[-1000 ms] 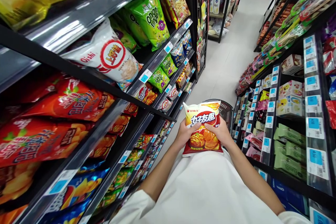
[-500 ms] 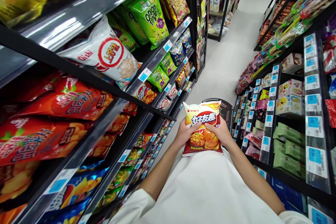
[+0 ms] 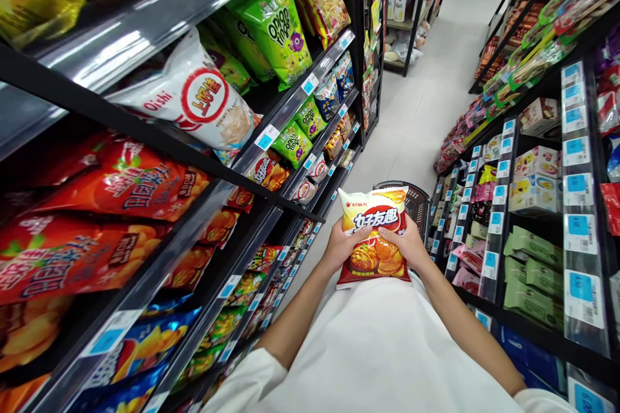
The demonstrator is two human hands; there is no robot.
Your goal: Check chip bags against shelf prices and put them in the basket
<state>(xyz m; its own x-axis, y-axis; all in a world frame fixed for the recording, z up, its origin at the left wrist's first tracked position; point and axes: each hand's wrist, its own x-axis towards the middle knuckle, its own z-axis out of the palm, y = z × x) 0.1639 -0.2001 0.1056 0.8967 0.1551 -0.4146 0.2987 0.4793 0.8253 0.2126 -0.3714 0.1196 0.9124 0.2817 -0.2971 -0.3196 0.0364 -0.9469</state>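
Note:
I hold a red and yellow bag of potato chips (image 3: pixel 372 219) upright in front of my waist, its printed face toward me. My left hand (image 3: pixel 339 246) grips its left edge, thumb on the front. My right hand (image 3: pixel 409 244) grips the right side, fingers curled over the lower front. Just behind the bag, on the floor of the aisle, stands a dark shopping basket (image 3: pixel 417 201), mostly hidden by the bag.
A tall black shelf unit (image 3: pixel 271 135) on my left carries snack bags, among them green onion rings (image 3: pixel 278 29) and a white Oishi bag (image 3: pixel 194 100). Right shelves (image 3: pixel 533 206) hold boxes and packets behind blue price tags. The pale tiled aisle (image 3: pixel 426 97) runs ahead.

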